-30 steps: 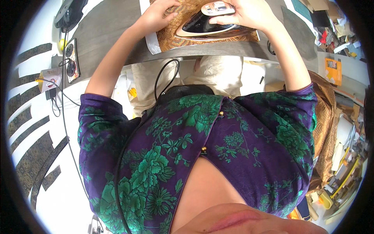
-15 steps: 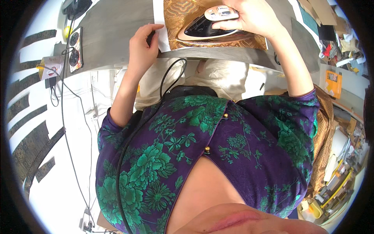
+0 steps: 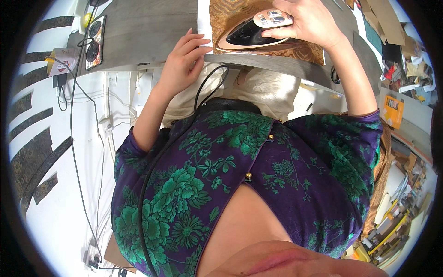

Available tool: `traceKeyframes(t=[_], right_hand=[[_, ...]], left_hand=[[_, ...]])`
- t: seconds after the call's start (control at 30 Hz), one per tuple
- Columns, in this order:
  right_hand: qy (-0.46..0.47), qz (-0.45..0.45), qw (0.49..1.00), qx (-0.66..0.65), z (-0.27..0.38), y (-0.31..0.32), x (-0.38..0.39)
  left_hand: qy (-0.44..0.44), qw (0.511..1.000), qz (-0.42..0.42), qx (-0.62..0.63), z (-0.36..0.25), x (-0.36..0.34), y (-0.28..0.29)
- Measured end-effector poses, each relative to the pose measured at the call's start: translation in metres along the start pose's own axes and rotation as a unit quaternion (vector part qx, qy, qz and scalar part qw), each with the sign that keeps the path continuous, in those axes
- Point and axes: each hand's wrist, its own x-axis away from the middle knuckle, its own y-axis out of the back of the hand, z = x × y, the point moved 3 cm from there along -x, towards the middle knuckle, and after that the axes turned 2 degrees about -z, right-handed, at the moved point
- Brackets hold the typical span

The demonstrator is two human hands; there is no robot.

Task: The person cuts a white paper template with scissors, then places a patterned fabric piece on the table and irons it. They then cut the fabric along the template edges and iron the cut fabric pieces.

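My right hand [image 3: 310,23] is wrapped round the handle of a clothes iron [image 3: 245,35] with a black body and a pale, rose-gold rim. The iron lies flat on a brown-gold patterned cloth [image 3: 297,56], its pointed end toward the cloth's left edge. Along that edge runs a white strip [image 3: 204,27], which looks like paper. Over the strip's near left side reaches my left hand [image 3: 184,62], open, fingers extended and fingertips at the strip. Whether they press on it I cannot tell.
Cloth and strip lie on a grey table [image 3: 152,34] whose near edge curves before my lap. A black-topped speaker-like box [image 3: 94,44] stands at the left. Cables [image 3: 78,138] hang below it. Mixed clutter [image 3: 397,212] fills the right side.
My left hand's fingers have straightened from a curled pose. The iron sits slightly nearer the cloth's left edge. The whole view has shifted a little.
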Motion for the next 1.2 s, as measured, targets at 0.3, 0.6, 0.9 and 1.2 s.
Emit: traceKeyframes(t=[0.3,0.6,0.9,1.2], right_hand=[[0.020,0.022,0.999,-0.021,-0.003,-0.002,-0.010],[0.053,0.044,0.997,-0.030,-0.013,-0.005,-0.019],[0.004,0.024,0.999,-0.025,-0.013,-0.005,-0.016],[-0.050,0.010,0.998,-0.024,-0.017,-0.006,-0.012]], left_hand=[[0.001,1.000,-0.001,0.009,0.002,0.008,0.003],[0.003,1.000,-0.013,0.005,0.001,0.007,0.001],[0.000,1.000,-0.008,-0.021,-0.002,0.005,0.003],[-0.004,1.000,-0.011,-0.016,-0.001,0.008,0.001]])
